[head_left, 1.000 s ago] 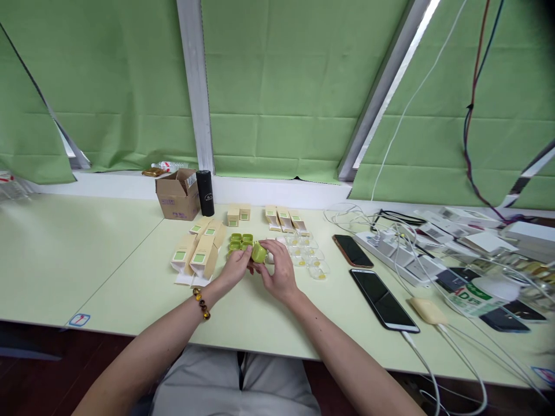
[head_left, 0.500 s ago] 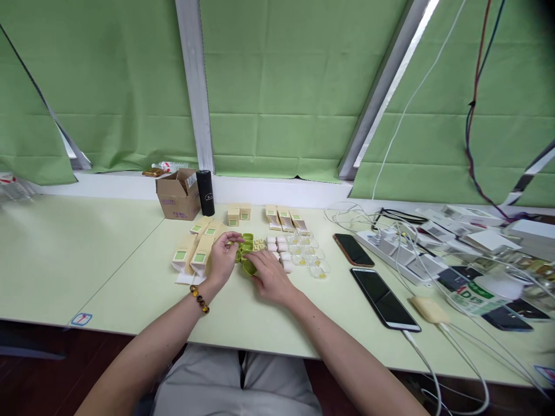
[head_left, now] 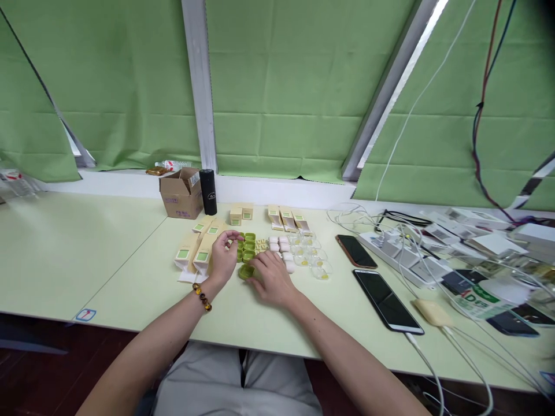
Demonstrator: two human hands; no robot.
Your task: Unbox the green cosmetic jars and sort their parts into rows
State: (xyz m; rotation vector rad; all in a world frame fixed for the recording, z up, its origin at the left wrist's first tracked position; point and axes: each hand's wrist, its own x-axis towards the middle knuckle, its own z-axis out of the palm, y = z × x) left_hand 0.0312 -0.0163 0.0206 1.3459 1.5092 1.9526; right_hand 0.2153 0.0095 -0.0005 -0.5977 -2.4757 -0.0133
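Observation:
Small square green containers [head_left: 248, 246] stand in two columns at the middle of the table. My left hand [head_left: 224, 257], with a beaded bracelet at the wrist, hovers beside the left column; its fingers are curved, with a gap between thumb and fingertips, and nothing shows in them. My right hand [head_left: 273, 278] has its thumb and fingers around the right side of a nearer green container [head_left: 246, 271], below the columns. Tiny yellow pieces [head_left: 261, 245] lie right of the containers. Beyond them are white-pink blocks [head_left: 284, 247] and clear domed covers [head_left: 319, 268] with yellow spots.
Cream boxes with green labels [head_left: 182, 254] lie left of my left hand, with more cream boxes [head_left: 287, 219] behind. A cardboard box [head_left: 181, 195] and black bottle [head_left: 208, 193] stand at the back. Phones [head_left: 387, 300], a power strip [head_left: 401, 257] and cables fill the right.
The nearer green container has come slightly toward me, apart from the columns, with my right hand's fingers drawn back along with it. My left hand stays almost in place. The view has shifted slightly.

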